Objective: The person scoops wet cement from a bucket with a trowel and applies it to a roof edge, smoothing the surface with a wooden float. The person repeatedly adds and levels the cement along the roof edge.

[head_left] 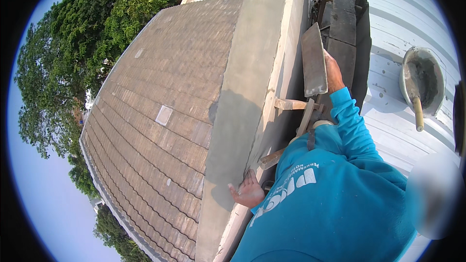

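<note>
My right hand, closed, holds a flat rectangular plastering float from its right side. The float's broad face is toward me, tilted upright, and its grip is hidden behind it. Lower down, my left hand is open, palm up with fingers apart and nothing in it. It lies at the edge of a smooth grey cement ledge, over the pale rim; whether it presses on the cement I cannot tell. Off to the right, a bucket contains grey mortar and a trowel whose wooden handle sticks out over the rim.
Brown tiled roofing slopes away left of the ledge. Wooden braces jut out by my waist, beside a dark gap and a narrow walkway. White corrugated metal sheeting lies to the right. A blurred patch covers the lower right.
</note>
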`<state>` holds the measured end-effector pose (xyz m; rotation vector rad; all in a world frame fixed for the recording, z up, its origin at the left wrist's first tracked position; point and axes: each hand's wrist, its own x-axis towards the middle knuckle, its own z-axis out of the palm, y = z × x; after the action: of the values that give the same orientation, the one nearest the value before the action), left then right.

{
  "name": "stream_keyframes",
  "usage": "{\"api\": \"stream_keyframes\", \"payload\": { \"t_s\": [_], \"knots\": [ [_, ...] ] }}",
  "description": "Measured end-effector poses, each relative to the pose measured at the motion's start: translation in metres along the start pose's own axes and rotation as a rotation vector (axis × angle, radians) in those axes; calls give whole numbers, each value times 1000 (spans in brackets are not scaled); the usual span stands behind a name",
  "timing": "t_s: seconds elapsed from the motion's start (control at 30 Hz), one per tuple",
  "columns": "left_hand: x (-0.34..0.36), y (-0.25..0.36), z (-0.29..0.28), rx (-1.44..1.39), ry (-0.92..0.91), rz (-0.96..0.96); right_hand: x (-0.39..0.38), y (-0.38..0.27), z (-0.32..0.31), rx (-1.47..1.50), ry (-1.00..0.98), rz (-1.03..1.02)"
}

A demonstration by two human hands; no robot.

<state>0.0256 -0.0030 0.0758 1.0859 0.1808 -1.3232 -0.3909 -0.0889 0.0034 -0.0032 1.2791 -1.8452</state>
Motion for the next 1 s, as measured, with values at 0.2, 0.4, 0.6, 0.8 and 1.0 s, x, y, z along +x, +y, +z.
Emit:
{"api": "stream_keyframes", "payload": {
  "t_s": [0.2,0.4,0.6,0.8,1.0],
  "knots": [
    [3,5,1,20,7,-64,-54,23,15,-101,-83,11],
    [3,10,-3,50,-50,-103,-44,24,11,44,-112,-5],
    [4,10,-5,35,-82,-104,-37,16,3,86,-118,-34],
    [11,15,-14,33,-49,-86,-70,-52,-10,282,164,-267],
    [16,14,-23,38,-64,-83,-75,-148,-98,524,448,-806]
  ]
}}
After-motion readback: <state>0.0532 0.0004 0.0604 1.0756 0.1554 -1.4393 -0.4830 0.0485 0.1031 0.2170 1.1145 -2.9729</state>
